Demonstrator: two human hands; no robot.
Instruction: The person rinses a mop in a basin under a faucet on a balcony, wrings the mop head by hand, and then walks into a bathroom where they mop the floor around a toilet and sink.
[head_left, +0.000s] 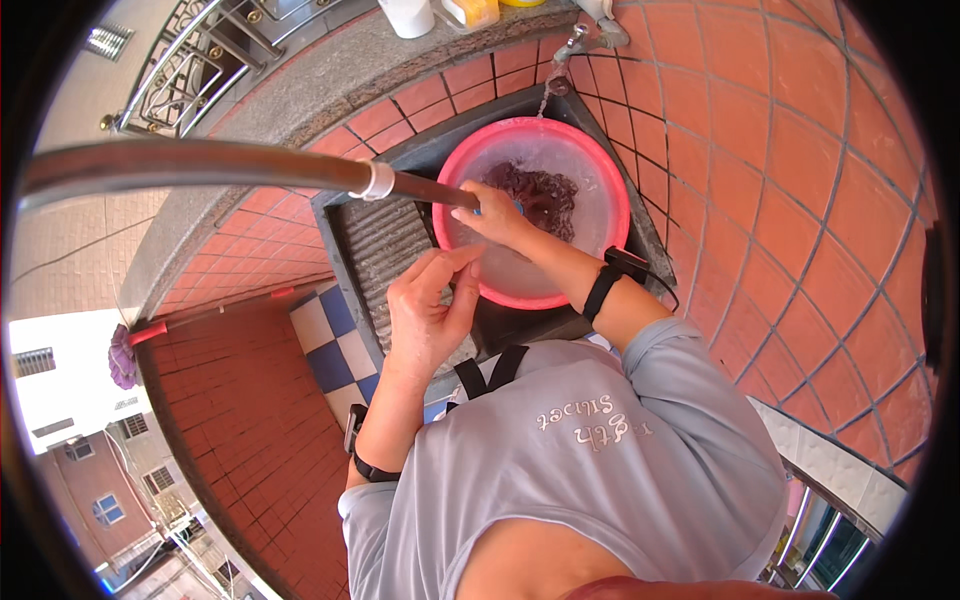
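Observation:
My right hand (495, 214) is closed around the lower part of a brown pole (285, 166) with a white ring on it. A bit of blue shows beside the hand, and a dark, soft mass, apparently a mop head (536, 195), lies in cloudy water just beyond. That water fills a round pink basin (621, 187), which stands in a dark stone sink (652, 225). Nearer my body, my left hand (433, 300) is raised over the basin's left edge and the ribbed washboard (386, 244), fingers bent, thumb apart, nothing visible in it.
Water runs from a metal tap (576, 36) at the basin's far edge. A white container (409, 16) and a yellow item (478, 12) stand on the stone ledge (315, 97). Orange tiled walls (750, 187) flank the sink. The pole reaches far left, past the ledge.

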